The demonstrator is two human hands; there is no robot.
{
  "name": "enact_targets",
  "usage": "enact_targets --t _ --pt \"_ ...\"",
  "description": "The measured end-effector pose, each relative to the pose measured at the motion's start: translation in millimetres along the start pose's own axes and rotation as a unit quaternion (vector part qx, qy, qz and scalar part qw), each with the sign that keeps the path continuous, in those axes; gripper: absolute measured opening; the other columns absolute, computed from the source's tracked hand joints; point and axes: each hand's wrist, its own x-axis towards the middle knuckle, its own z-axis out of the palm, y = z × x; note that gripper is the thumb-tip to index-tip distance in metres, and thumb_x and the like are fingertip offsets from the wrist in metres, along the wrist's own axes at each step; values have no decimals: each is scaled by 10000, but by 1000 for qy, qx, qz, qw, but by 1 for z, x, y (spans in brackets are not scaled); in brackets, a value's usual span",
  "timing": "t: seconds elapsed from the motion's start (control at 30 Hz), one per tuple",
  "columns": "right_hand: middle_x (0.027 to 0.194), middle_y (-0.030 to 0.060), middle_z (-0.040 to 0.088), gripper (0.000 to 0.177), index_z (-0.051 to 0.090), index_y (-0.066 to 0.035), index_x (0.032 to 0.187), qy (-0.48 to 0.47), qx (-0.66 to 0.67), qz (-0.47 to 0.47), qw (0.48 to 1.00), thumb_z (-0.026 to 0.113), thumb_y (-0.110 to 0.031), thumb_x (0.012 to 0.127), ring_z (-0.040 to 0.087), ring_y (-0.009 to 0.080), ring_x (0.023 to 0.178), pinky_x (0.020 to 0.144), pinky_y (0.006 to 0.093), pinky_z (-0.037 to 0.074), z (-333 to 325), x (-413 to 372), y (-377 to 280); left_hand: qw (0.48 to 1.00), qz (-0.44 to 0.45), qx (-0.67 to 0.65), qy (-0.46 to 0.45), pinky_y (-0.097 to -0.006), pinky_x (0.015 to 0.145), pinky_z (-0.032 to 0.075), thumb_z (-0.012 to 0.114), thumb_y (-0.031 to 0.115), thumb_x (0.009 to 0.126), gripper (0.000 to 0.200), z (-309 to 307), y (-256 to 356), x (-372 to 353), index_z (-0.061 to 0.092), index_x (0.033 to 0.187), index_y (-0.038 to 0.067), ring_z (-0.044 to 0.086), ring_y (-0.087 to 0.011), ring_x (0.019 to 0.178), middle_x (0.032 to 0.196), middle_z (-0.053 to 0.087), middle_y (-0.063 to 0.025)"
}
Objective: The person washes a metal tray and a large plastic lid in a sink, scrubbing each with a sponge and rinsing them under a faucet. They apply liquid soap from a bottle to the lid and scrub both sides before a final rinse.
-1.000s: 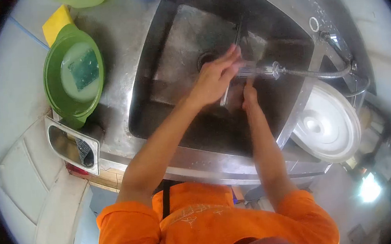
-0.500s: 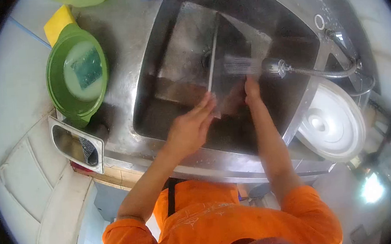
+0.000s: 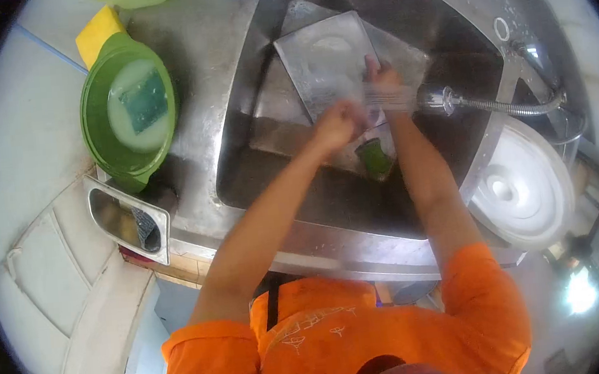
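A flat rectangular metal sheet [image 3: 326, 46] is tilted over the sink basin, its broad face turned up and wet. At its right edge, my right hand [image 3: 384, 78] is closed, with the thumb along the rim. My left hand [image 3: 340, 124] is closed in a fist at the sheet's near part; its fingers are blurred, and what they hold is hidden. A shower-type tap head [image 3: 437, 99] sprays water leftward across my right wrist and the sheet. Just below my hands is a green piece [image 3: 375, 157] that looks like a scouring pad.
Left of the steel sink [image 3: 239, 149] stands a green tub [image 3: 91, 123] of cloudy water with a dark green pad inside. A yellow sponge [image 3: 97, 34] touches its far side. A small metal container [image 3: 113, 214] sits at the front left, a white round lid [image 3: 517, 189] at right.
The sheet has turned from nearly edge-on to face up. My left hand moved right and away from me, closing into a fist. My right hand moved slightly farther out. The green piece has come into view.
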Motion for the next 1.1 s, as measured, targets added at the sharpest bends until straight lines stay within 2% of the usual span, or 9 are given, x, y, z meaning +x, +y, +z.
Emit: enact_targets --t 0.13,0.2,0.33,0.43,0.5,0.63,0.73,0.9,1.1 --pt "1175 253 640 671 636 -49 1196 158 -62 -154 973 554 -645 898 615 376 1113 958 432 463 -1 -21 -8 968 28 -197 153 -412 787 530 481 234 981 281 56 -61 147 630 1126 46 645 -248 964 974 670 -157" --pt "1291 157 581 576 579 -79 1278 -190 499 37 844 586 -542 934 567 288 1182 995 412 435 -19 -38 -24 847 -74 -522 69 -392 732 545 483 161 954 269 52 -35 157 643 1146 60 643 -223 942 941 665 -134" --pt "1225 107 601 605 454 -74 1403 -160 502 -24 850 603 -456 958 591 239 1109 976 408 453 -13 -72 -29 864 53 -491 95 -398 724 545 513 122 921 282 64 -65 179 654 1154 49 641 -234 886 934 669 -132" --pt "1255 117 580 699 329 -73 1485 -326 451 145 818 641 -381 941 563 241 1158 1006 404 439 -11 -63 -2 954 206 -89 197 -424 824 521 629 116 858 351 14 -63 133 633 1196 21 625 -274 955 1038 662 -150" --pt "1341 142 540 581 410 -103 1451 -146 230 -67 960 597 -280 930 519 294 1214 1013 452 413 23 -32 42 904 212 117 352 -431 937 466 647 152 858 396 -15 -54 109 617 1233 30 590 -315 1085 1210 605 -190" --pt "1479 203 415 656 424 -127 1455 230 -38 -250 940 623 -174 832 406 381 1343 1118 517 314 43 -54 13 799 -58 292 523 -437 901 490 614 258 932 410 -28 -159 148 562 1270 32 604 -327 1079 1209 604 -184" --pt "1532 194 346 657 421 -161 1471 28 -78 -320 944 623 -228 849 370 387 1382 1146 526 288 87 -101 27 914 -224 -322 102 -451 964 484 606 355 966 510 -43 -107 89 486 1312 0 584 -301 1131 1217 598 -155" --pt "1418 188 484 527 547 -80 1346 -89 -63 -478 871 610 -305 873 375 419 1354 1106 588 294 55 -158 45 942 -160 -289 53 -428 887 528 562 439 988 531 -34 -125 89 477 1312 27 607 -275 1083 1200 600 -126" --pt "1300 281 543 389 610 -2 1197 107 -127 -66 984 561 -146 839 386 483 1290 1056 647 273 111 -71 140 950 -157 -269 -4 -384 867 535 609 358 974 504 -28 -117 86 476 1347 47 628 -234 1021 1193 623 -99"
